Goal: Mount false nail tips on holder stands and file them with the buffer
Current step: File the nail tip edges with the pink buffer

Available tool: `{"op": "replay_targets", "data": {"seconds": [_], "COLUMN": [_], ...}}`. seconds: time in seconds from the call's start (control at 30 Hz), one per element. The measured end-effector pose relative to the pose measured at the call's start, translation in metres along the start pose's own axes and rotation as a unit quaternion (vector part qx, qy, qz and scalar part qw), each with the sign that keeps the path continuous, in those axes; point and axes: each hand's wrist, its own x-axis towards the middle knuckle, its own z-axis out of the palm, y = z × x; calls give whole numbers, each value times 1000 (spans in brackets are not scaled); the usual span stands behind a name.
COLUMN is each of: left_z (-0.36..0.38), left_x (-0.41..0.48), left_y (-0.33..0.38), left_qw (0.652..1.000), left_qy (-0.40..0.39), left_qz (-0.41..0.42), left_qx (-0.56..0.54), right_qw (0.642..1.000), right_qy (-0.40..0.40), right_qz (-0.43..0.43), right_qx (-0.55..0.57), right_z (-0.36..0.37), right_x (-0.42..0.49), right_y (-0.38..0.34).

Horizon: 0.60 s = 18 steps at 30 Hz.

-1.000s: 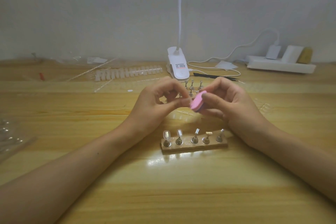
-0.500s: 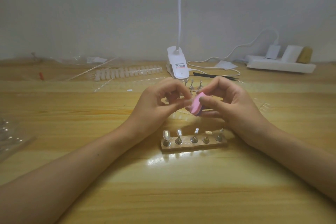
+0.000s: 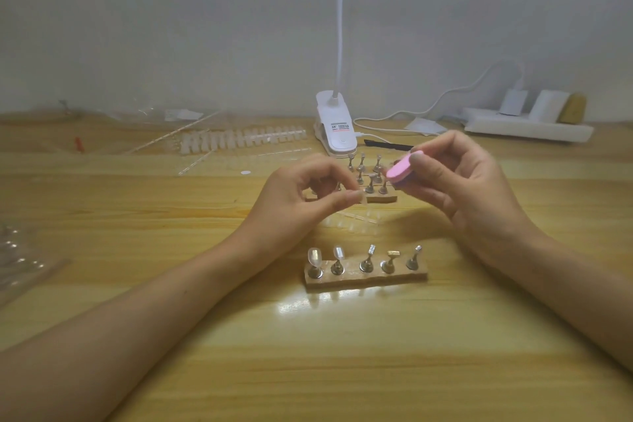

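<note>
My left hand (image 3: pixel 301 195) pinches a small clear nail tip (image 3: pixel 359 198) between thumb and forefinger above the table. My right hand (image 3: pixel 459 181) holds a pink buffer (image 3: pixel 399 169) by its end, lifted up and to the right, apart from the tip. In front of both hands stands a wooden holder base (image 3: pixel 366 276) with several metal stands; the two leftmost carry clear nail tips (image 3: pixel 314 256). A second holder base (image 3: pixel 380 197) with bare stands sits behind the hands, partly hidden.
A strip of clear nail tips (image 3: pixel 239 139) lies at the back left, and another strip (image 3: pixel 352 219) lies under my hands. A white clip lamp (image 3: pixel 334 127) stands at the back centre, a power strip (image 3: pixel 527 128) at the back right. Plastic packaging (image 3: pixel 20 260) is at the left edge.
The hands have drawn apart: my right hand lifted the pink buffer up and right off the nail tip, and my left hand lowered a little with the tip.
</note>
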Motion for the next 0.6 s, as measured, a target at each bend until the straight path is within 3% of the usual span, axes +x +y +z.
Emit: {"op": "replay_targets", "data": {"seconds": [0.17,0.27,0.47,0.6], "left_z": [0,-1,-4,-4], "left_x": [-1,-1,-1,-2], "left_y": [1,2,5,5], "left_qw": [996,992,989,988], "left_qy": [-12,-24,-50,-58], "left_qz": [-61,-83,-92,-83], "left_qx": [-61,-96,-106,-121], "right_qw": [965,947,869,871], "right_qy": [-126,-152,-149,-118], "right_qz": [-6,-6,-91,-192], "right_qx": [-231,-282,-464,-436], "right_z": [-11,-15,-32,-16], "right_x": [-3,-2,-1,-7], "right_y": [-6,-7,-8,-12]}}
